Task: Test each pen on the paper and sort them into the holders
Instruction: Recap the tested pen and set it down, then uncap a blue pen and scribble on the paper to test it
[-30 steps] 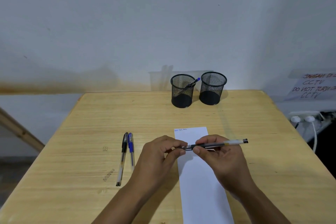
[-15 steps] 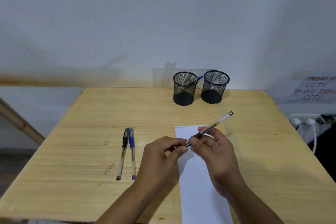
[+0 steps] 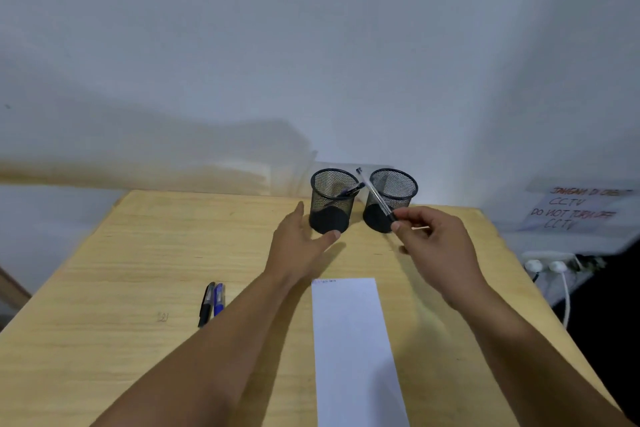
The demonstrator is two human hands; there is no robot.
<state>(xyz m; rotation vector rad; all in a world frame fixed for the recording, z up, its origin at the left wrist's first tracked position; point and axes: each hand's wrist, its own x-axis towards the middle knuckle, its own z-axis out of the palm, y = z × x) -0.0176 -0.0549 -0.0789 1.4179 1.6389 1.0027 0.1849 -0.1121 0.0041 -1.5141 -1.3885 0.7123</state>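
Observation:
Two black mesh holders stand at the table's far edge: the left holder (image 3: 333,202) with a blue-capped pen leaning inside, and the right holder (image 3: 391,199). My right hand (image 3: 433,246) pinches a clear pen (image 3: 375,196) by its dark lower end, the pen slanting up and left in front of the right holder's rim. My left hand (image 3: 299,246) is stretched forward with straight fingers, its thumb beside the left holder's base. A black pen (image 3: 206,303) and a blue pen (image 3: 218,299) lie side by side on the table, left of my forearm. A white paper strip (image 3: 353,350) lies in the middle.
The wooden table (image 3: 138,270) ends at a white wall. Off its right edge sit a power strip with white plugs (image 3: 547,262) and a handwritten CCTV notice (image 3: 575,208).
Both hands have moved from above the paper forward to the holders. The right hand carried the clear pen along; the left hand let go of the pen and opened.

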